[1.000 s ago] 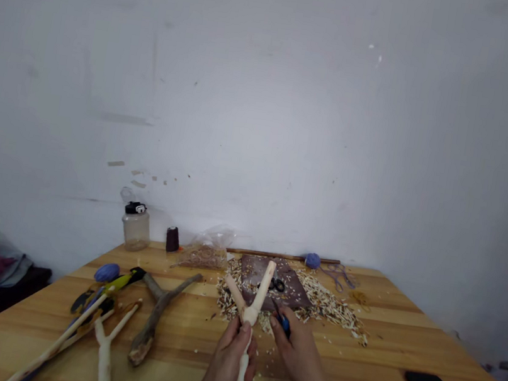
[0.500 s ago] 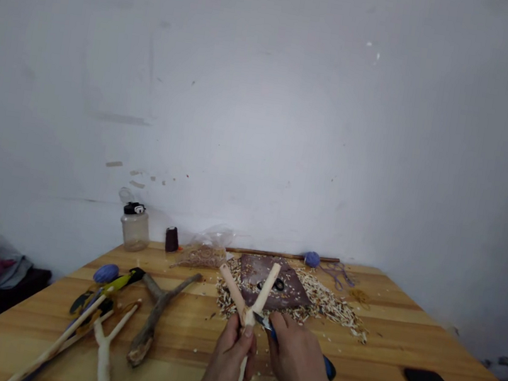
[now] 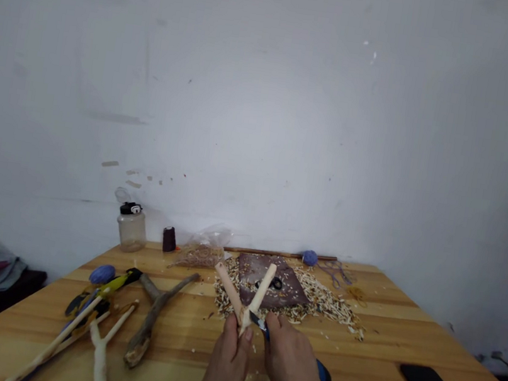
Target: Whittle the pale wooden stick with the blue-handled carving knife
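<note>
We see our left hand (image 3: 226,368) clenched around a pale, peeled Y-shaped branch (image 3: 230,289); our right hand (image 3: 288,371) closes on a blue-handled knife (image 3: 323,373), its narrow blade at the fork.

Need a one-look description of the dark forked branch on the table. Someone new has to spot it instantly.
On the wooden table, find the person's left hand, then look left of it. The forked branch lies there, just right of a pale peeled fork. Unlike the pale sticks around it, it is dark and looks unpeeled, with its thick end toward the person.
</note>
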{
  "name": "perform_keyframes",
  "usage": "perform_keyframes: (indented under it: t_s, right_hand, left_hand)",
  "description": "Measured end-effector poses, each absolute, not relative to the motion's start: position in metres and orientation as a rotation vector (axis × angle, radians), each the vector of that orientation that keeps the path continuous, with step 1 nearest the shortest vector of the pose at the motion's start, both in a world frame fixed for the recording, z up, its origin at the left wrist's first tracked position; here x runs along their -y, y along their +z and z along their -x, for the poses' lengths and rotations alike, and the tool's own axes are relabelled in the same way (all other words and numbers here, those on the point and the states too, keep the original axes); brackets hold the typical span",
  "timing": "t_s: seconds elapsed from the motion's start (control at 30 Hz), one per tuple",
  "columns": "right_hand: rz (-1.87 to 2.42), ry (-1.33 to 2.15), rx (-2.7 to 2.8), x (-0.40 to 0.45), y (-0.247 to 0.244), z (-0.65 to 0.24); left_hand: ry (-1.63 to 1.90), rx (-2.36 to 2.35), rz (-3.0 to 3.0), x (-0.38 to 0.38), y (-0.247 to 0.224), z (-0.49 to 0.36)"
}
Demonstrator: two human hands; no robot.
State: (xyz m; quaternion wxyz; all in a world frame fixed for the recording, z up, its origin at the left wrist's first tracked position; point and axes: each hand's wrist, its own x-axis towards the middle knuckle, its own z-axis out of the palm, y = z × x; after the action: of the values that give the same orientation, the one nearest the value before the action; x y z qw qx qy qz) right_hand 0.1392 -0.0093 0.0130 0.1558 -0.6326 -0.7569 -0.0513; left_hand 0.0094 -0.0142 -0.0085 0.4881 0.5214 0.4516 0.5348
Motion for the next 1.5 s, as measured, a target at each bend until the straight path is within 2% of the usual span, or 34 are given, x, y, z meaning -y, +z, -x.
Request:
perform_keyframes:
  t_s: [0.13,0.27,0.43,0.6,0.7,1.0,1.5]
  right_hand:
    - [1.841,-0.166,2.114,0.008,0.009,-0.134]
    - [1.866,-0.163,2.065,0.007,0.007,-0.132]
    - [1.699,0.127,1.998,0.003,0.004,-0.134]
    - [1.256,0.585,1.841,-0.006,-0.001,-0.141]
    - [1.204,0.696,1.706,-0.007,0.002,-0.147]
    - [1.372,0.532,1.919,0.005,0.014,-0.155]
    - [1.521,0.417,2.019,0.012,0.020,-0.149]
  left_hand:
    - [1.317,-1.291,-1.580,0.018,-0.007,-0.013]
    - [1.184,-1.437,-1.737,0.019,-0.005,-0.016]
    - [1.059,-1.647,-1.838,0.014,-0.005,-0.012]
    - [1.249,-1.320,-1.676,0.011,-0.005,-0.009]
    - [1.235,-1.138,-1.393,0.008,-0.006,-0.010]
    - [1.162,-0.839,-0.984,0.010,0.004,-0.006]
    - [1.060,-0.703,-0.872,0.012,0.007,-0.002]
